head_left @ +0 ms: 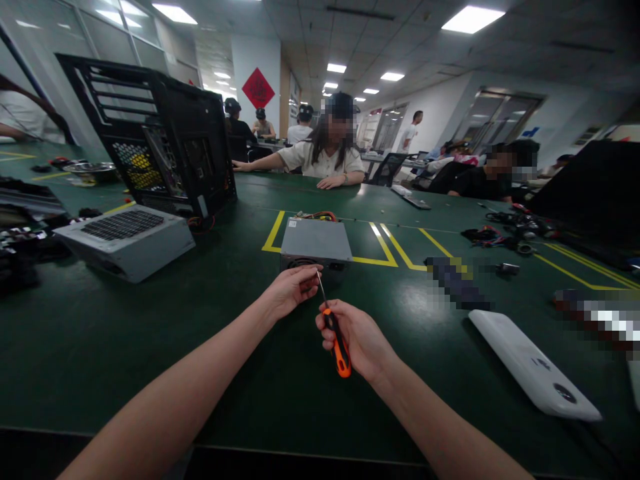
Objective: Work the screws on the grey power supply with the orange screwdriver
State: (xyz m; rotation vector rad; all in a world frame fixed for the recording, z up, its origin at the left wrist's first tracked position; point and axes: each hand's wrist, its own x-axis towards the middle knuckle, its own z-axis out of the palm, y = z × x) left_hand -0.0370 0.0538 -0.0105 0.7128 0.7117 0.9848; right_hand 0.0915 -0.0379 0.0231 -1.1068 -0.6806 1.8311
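Observation:
An orange and black screwdriver (339, 343) is gripped in my right hand (357, 333), its thin shaft slanting up and left. The tip meets the fingertips of my left hand (296, 290), which are pinched together; whatever sits between them is too small to make out. Just beyond both hands lies a grey power supply unit (317, 239), with its socket side facing me and coloured cables bunched behind it. My left fingers are close in front of its near face; whether they touch it I cannot tell.
A black computer case (195, 147) stands at the left, behind a second grey power supply (130, 237). A white device (535, 363) lies at the right, near bundled cables (487, 237). Yellow tape marks the green table (240, 393). Across it, a person rests a hand (333, 181) on the tabletop.

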